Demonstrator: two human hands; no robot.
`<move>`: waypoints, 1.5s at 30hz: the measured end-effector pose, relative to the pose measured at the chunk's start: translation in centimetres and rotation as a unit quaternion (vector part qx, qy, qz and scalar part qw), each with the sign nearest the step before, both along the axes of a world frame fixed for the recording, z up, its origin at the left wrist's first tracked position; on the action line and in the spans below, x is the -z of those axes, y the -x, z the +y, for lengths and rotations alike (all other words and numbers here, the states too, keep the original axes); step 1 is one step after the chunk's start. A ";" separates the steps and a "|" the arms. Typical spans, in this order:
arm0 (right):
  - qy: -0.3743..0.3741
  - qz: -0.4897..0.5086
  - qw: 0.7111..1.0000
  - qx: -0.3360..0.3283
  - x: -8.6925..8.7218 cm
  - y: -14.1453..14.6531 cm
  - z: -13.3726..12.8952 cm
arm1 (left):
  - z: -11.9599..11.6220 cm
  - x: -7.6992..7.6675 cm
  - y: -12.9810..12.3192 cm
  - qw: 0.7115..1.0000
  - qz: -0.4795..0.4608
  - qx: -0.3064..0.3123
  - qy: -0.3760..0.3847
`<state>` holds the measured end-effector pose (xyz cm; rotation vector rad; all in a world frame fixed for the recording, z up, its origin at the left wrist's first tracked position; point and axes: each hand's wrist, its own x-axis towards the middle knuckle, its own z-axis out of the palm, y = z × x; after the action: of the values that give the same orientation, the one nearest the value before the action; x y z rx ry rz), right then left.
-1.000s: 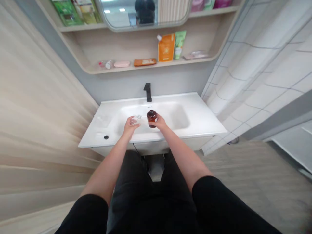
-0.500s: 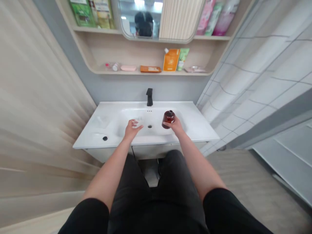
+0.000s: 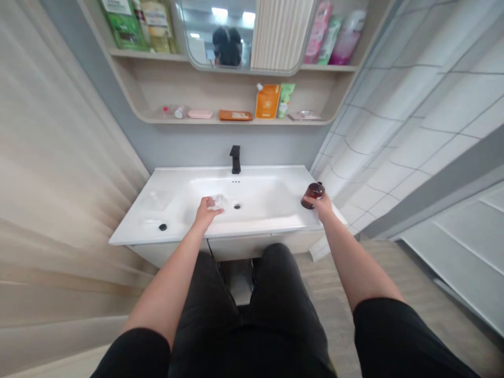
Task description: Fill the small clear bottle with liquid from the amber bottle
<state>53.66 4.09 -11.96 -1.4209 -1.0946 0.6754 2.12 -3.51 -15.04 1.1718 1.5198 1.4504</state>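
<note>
On the right, the right hand (image 3: 323, 205) grips a brown bottle (image 3: 312, 194), long axis leaning, neck up and rightward; the left hand (image 3: 205, 213) holds a clear object (image 3: 219, 201) over the sink (image 3: 265, 195).

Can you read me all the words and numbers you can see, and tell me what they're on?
There are no words, brands or numbers clear enough to read.
Orange pouch: pale markings, too blurred.
Green tube: markings too small.
Flat orange packet: pale label, too small.
Green pack and yellow bottle: labels too blurred.
Brown bottle in the right hand: nothing readable.
</note>
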 end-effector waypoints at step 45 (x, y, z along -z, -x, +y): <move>0.006 0.064 0.919 -0.388 5.5 28.0 -3.2 | -10.7 -4.9 21.9 0.905 0.377 -0.191 0.044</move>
<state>25.65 0.85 -17.44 -0.8956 -1.5547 1.3134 -19.76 -14.21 -10.15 1.5385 2.4281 1.1850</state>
